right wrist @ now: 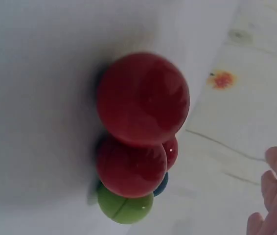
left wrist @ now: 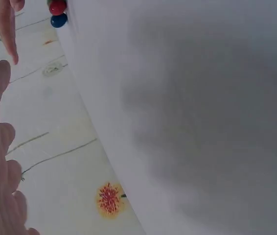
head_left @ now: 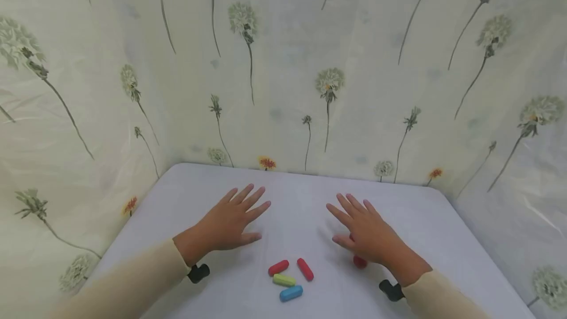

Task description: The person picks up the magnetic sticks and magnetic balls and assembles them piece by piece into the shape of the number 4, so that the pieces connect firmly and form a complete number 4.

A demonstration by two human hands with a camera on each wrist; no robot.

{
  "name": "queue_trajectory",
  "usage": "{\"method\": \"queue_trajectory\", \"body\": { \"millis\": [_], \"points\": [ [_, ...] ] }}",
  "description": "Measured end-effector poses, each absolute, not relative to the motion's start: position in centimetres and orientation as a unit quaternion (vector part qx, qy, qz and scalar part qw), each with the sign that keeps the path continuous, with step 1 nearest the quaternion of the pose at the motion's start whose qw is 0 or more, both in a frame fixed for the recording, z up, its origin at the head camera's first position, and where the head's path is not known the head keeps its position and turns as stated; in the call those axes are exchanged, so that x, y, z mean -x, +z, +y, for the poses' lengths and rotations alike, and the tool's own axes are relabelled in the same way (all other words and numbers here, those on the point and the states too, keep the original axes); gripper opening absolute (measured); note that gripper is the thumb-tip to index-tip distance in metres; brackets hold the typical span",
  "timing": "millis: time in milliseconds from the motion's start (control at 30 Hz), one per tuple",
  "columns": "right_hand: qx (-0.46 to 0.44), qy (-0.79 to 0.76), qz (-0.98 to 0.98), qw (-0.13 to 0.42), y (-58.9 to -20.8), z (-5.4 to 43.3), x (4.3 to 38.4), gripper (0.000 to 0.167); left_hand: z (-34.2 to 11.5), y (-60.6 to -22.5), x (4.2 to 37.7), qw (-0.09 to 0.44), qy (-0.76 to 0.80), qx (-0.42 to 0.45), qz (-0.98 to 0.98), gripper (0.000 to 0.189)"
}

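My left hand (head_left: 230,223) hovers palm down over the white table with fingers spread, touching nothing. My right hand (head_left: 369,235) is spread likewise, above a red ball (head_left: 360,262) that it partly covers in the head view. The right wrist view shows a cluster of shiny balls beside that hand: a big red ball (right wrist: 143,98), a second red ball (right wrist: 131,169), a green ball (right wrist: 124,208), and bits of a smaller red ball (right wrist: 172,152) and a blue ball (right wrist: 162,186). Nothing is held in either hand.
Between the hands, nearer the front, lie two red round-ended sticks (head_left: 278,268), a yellow-green stick (head_left: 284,280) and a blue stick (head_left: 291,293). Dandelion-patterned cloth (head_left: 283,63) rises behind and beside the table (head_left: 301,196). Each wrist bears a black camera mount (head_left: 198,273).
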State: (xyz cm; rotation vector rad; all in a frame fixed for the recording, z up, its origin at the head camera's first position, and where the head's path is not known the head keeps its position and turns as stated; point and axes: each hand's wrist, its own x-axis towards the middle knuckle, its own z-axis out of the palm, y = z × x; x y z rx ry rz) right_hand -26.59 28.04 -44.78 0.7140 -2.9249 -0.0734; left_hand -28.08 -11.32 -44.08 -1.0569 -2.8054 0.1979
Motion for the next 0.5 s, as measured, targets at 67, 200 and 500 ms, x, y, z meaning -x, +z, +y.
{"method": "queue_trajectory", "body": {
  "millis": [67, 200, 500],
  "points": [
    [-0.216, -0.007, -0.974, 0.065, -45.1, 28.3, 25.7, 0.080, -10.7, -44.7, 27.3, 0.030, 0.038, 0.348, -0.936, 0.085],
    [-0.147, 0.040, -0.986, 0.062, -45.5, 28.5, 23.6, 0.060, -8.9, -45.6, 25.7, -0.075, -0.085, 0.308, -0.944, 0.072],
    [-0.027, 0.114, -0.991, -0.067, -47.5, 27.7, 21.1, 0.050, -5.5, -48.0, 25.1, -0.153, -0.270, 0.204, -0.928, 0.031]
  ]
}}
